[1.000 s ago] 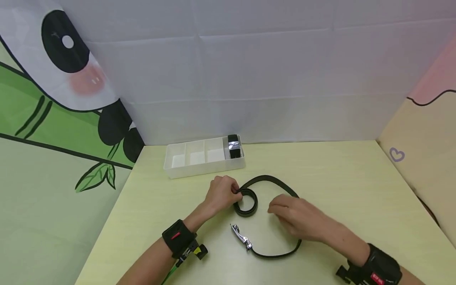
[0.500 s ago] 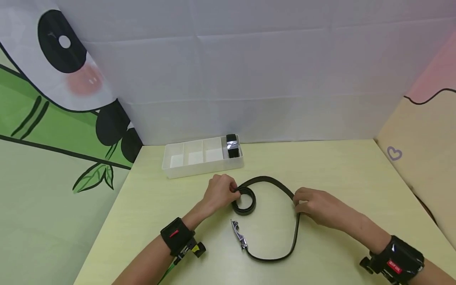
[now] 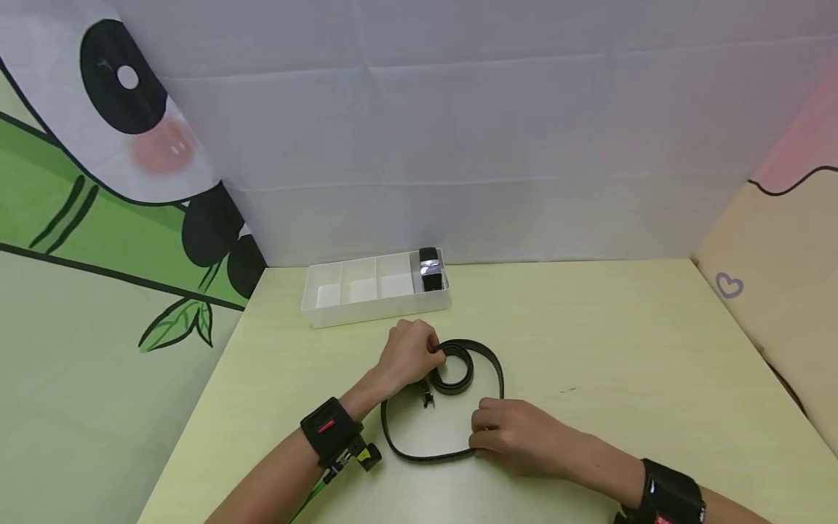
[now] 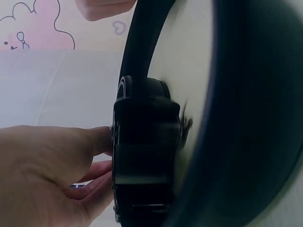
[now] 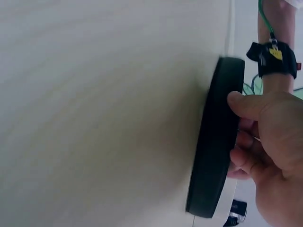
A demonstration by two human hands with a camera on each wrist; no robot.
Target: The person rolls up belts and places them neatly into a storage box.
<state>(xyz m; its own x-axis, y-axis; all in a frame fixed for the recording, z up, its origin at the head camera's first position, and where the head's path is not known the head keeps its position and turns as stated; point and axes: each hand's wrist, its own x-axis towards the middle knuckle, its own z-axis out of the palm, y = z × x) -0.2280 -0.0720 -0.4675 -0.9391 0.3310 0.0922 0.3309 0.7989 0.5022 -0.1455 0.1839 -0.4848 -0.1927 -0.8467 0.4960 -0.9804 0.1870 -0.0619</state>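
A black belt (image 3: 425, 459) stands on edge on the table, one end wound into a small coil (image 3: 452, 390) and the rest running round in a wide loop. My left hand (image 3: 409, 353) pinches the coil at its left side; the left wrist view shows thumb and fingers on the coil (image 4: 144, 127). At the loop's right side, my right hand (image 3: 524, 437) grips the strap (image 5: 215, 142), thumb against its face in the right wrist view. The belt's metal end piece (image 3: 428, 399) lies just below the left hand, partly hidden.
Behind the hands sits a white compartmented tray (image 3: 366, 314), with a black rolled item bearing a silver band (image 3: 431, 268) in its right compartment. A grey-white cloth wall (image 3: 491, 145) rises at the table's back edge.
The right hand moved right to the strap, then back left and nearer with it, drawing the loop in. The metal end swung up toward the left hand, which still holds the coil.
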